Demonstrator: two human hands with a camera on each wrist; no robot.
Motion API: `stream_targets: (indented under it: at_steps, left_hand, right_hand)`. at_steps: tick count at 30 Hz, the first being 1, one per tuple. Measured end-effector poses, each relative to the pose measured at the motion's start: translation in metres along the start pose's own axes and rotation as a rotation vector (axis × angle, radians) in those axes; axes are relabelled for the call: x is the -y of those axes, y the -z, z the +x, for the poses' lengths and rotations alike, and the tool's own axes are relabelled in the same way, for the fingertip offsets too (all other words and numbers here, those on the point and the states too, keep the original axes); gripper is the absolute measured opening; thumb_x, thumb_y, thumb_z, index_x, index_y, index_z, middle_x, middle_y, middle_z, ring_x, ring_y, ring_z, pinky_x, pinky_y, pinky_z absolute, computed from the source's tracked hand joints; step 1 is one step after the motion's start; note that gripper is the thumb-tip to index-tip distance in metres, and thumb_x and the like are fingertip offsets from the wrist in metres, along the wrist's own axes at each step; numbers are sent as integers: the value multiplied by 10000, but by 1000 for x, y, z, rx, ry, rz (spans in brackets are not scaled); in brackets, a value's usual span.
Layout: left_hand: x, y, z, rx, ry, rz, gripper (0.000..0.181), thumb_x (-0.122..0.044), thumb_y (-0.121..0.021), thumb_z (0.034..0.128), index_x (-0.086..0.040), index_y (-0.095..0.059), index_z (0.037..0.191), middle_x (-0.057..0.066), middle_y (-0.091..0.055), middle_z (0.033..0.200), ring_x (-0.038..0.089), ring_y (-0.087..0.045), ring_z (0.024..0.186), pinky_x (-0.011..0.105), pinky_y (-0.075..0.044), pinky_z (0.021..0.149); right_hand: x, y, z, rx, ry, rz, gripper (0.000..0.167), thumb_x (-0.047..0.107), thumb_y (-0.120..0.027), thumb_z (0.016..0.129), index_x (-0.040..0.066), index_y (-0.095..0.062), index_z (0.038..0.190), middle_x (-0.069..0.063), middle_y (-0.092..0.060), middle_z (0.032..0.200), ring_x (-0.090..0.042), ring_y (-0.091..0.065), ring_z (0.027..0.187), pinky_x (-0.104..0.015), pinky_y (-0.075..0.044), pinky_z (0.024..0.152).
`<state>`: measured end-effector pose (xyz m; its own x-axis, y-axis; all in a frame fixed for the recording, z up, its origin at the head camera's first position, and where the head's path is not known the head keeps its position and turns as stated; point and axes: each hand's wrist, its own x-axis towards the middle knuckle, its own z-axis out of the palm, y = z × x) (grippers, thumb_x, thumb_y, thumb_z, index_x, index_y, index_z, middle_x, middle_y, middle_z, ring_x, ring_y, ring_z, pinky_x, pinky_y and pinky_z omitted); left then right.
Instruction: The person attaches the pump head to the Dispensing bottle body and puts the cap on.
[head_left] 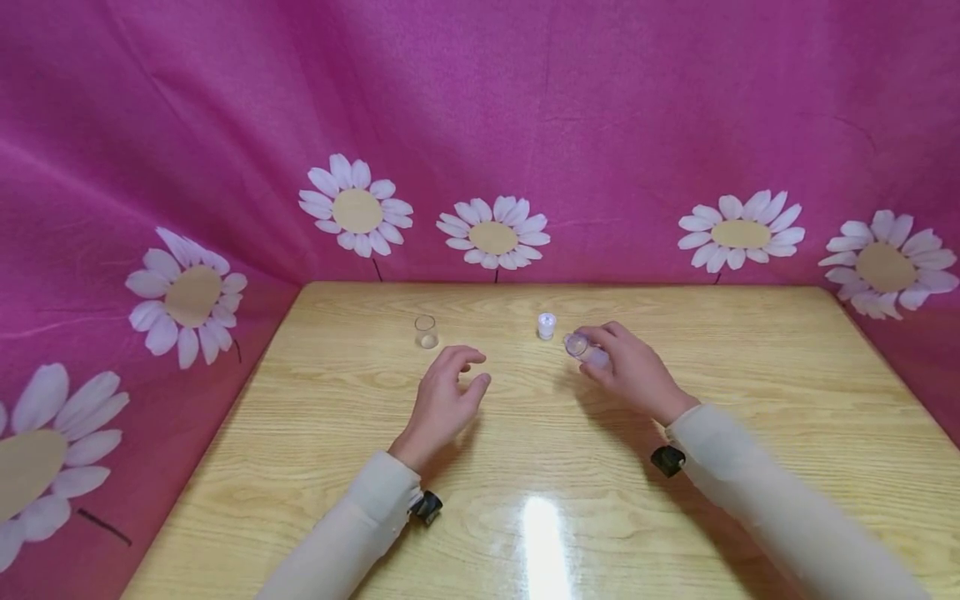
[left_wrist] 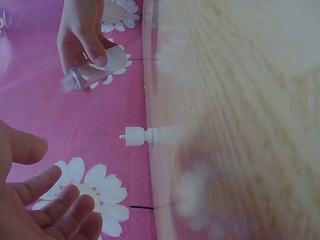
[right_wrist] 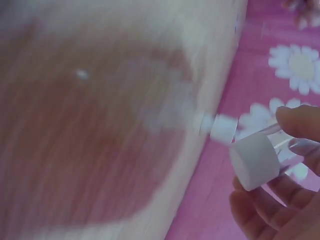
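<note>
My right hand (head_left: 633, 367) grips a small clear bottle (head_left: 588, 352) above the table, tilted with its bare threaded neck pointing up and to the left. In the right wrist view the bottle's white base (right_wrist: 255, 162) faces the camera. A white pump top (head_left: 547, 326) stands on the table just left of that bottle, touched by neither hand. Left of the middle, my left hand (head_left: 442, 400) hovers with relaxed, slightly bent fingers and holds nothing. Beyond it a clear cup-shaped cover (head_left: 426, 332) stands on the table.
The wooden table (head_left: 525, 433) ends at a pink cloth (head_left: 600, 142) printed with large white daisies, hanging along the back and sides. A bright light reflection lies near the table's front.
</note>
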<state>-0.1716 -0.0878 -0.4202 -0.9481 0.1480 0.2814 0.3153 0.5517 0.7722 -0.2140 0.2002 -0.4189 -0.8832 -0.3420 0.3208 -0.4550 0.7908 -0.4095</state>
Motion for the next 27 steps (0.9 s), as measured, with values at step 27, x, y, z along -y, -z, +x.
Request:
stream_targets:
  at_steps: [27]
  left_hand:
    - [5,8,25,27,14,98,255,-210,-604,966,-82,-668,1177,82,-697,1131,261,-637,1031,427,-512,888]
  right_hand:
    - [18,-13,-3,2,66,-39,449,151,-761,854,102,-631,1281,-126,-672,1094,-298,-638,952,-477,-533,776]
